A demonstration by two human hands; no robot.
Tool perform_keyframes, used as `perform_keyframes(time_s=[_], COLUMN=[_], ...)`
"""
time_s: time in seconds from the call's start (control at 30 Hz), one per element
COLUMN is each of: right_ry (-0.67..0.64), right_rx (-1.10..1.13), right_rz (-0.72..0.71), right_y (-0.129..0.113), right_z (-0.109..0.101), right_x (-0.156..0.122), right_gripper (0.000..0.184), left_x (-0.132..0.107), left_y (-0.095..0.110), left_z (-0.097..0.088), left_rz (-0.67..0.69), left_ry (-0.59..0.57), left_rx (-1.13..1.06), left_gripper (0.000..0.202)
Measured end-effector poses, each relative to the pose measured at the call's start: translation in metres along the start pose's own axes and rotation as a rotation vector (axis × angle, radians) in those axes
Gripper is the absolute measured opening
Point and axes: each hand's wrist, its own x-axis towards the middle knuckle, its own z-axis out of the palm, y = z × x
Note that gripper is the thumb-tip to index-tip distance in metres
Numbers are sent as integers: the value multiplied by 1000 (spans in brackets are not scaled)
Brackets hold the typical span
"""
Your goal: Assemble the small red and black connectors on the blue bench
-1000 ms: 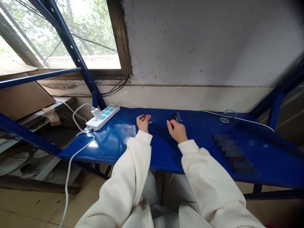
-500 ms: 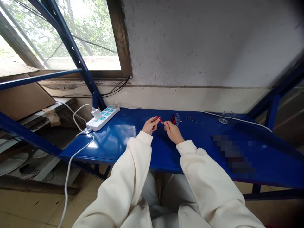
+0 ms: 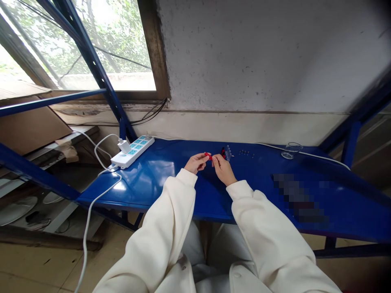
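Observation:
Between my two hands is a small, slim red tube-like piece (image 3: pixel 208 156), whose exact kind I cannot make out. My left hand (image 3: pixel 196 163) pinches its left part between thumb and fingers. The fingertips of my right hand (image 3: pixel 223 169) are closed at its right end and hide that end. Just beyond the right hand, a cluster of small red and black pieces (image 3: pixel 223 153) stands beside several clear plastic pieces (image 3: pixel 228 152). Several tiny dark parts (image 3: pixel 244 152) lie in a loose row to the right of them.
The blue table (image 3: pixel 171 191) runs along the wall. At its left end is a white power strip (image 3: pixel 132 151) with a plug and cord. A clear glass cup (image 3: pixel 291 150) stands at the back right, near a white cable. A pixelated dark patch (image 3: pixel 301 199) covers part of the right side.
My hands have come closer together, the left shifting slightly right and down. Less of the red piece shows, and the pale section near my right fingers is no longer visible.

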Motion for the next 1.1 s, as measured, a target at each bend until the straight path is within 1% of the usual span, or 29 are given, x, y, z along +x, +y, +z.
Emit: perform_keyframes(time_s=[0.2, 0.47, 0.6, 0.7, 0.8, 0.9, 0.97, 1.03, 1.1], right_ry=[33, 98, 141, 155, 142, 130, 147, 175, 192], right_rx=[-51, -61, -120, -186, -189, -149, -101, -48, -22], right_rz=[2, 1, -61, -114, -124, -61, 12, 78, 131], right_y=[3, 2, 2, 5, 10, 13, 12, 11, 12], right_z=[2, 3, 2, 1, -2, -6, -9, -13, -17], right_x=[0, 1, 0, 2, 3, 4, 4, 3, 2], right_gripper=[34, 31, 30, 28, 26, 27, 29, 30, 30], left_x=[0, 0, 0, 0, 0, 0, 1, 1, 2], left_y=[0, 3, 3, 4, 6, 8, 8, 6, 1], left_z=[-1, -3, -2, -1, 0, 3, 7, 13, 22], left_rz=[16, 67, 68, 84, 131, 190, 206, 213, 229], left_ry=[-2, 77, 87, 132, 230, 360, 410, 410, 356], left_rx=[-19, -81, -71, -72, -91, -113, -81, 17, 169], left_gripper=[41, 39, 38, 39, 39, 41, 42, 42, 40])
